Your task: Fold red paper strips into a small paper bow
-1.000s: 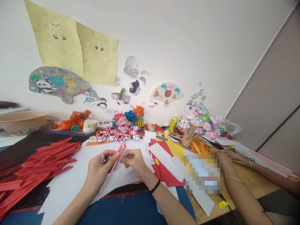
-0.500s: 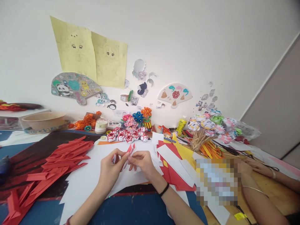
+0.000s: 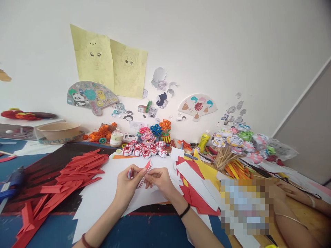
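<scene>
Between both hands is a folded red-and-white paper strip [image 3: 148, 166], tilted up to the right above white paper sheets [image 3: 103, 193]. My left hand [image 3: 129, 182] pinches it between thumb and fingers; part of the folded paper shows behind the left fingers. On the strip's right side, my right hand [image 3: 158, 179] is closed on it with thumb and fingertips. Just beyond the hands sit several red-and-white paper flowers [image 3: 144, 149]. A heap of folded red paper strips [image 3: 74, 172] lies to the left of my hands.
A blue glue gun [image 3: 11, 186] lies at far left, near a beige basin [image 3: 60, 131]. Red sheets [image 3: 190, 198] and yellow paper [image 3: 207, 165] lie at right. Paper flowers on sticks [image 3: 232, 141] stand behind. Another person's arms [image 3: 292, 215] rest at far right, beside a blurred patch.
The view has swung slightly left, so the scene sits farther right and more of the glue gun shows. Both hands keep their hold on the folded paper strip.
</scene>
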`<state>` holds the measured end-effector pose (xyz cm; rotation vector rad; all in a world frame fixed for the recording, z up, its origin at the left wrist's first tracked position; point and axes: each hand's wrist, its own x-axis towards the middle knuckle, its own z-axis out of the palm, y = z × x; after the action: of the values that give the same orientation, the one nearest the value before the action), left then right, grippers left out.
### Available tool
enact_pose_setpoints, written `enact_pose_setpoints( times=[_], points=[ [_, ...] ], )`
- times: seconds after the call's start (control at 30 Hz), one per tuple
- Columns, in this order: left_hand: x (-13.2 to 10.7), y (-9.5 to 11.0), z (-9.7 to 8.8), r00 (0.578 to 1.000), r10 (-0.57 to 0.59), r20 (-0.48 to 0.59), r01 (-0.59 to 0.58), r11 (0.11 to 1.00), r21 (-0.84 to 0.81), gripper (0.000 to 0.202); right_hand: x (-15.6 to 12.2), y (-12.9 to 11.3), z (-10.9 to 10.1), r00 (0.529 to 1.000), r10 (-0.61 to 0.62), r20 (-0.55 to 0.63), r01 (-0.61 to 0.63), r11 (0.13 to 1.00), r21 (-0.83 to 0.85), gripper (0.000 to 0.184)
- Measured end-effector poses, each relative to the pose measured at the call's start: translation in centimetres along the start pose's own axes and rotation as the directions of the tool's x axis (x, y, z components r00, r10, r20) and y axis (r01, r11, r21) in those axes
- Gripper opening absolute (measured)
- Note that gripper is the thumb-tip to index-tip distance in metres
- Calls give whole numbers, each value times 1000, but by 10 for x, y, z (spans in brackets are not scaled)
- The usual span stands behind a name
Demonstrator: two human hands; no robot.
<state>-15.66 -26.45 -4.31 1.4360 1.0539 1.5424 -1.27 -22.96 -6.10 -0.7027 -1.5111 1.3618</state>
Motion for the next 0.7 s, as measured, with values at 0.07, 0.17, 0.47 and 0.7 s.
enact_pose_setpoints(
  times=[0.07,0.17,0.47,0.7],
  points=[
    [0,1,1,1000,8,11,-8,999,-38,29,0,0,1,1000,-2,-1,2,1000,17,35],
    [-1,4,3,999,9,30,-7,997,-81,29,-1,-1,2,1000,-3,13,3,999,34,33],
    [-4,-2,3,999,40,-20,-40,999,-16,26,0,1,3,999,-34,-20,35,997,70,27],
    [1,-2,1,997,47,53,-45,998,-37,27,0,-2,-1,999,-44,9,44,998,48,25]
  ],
)
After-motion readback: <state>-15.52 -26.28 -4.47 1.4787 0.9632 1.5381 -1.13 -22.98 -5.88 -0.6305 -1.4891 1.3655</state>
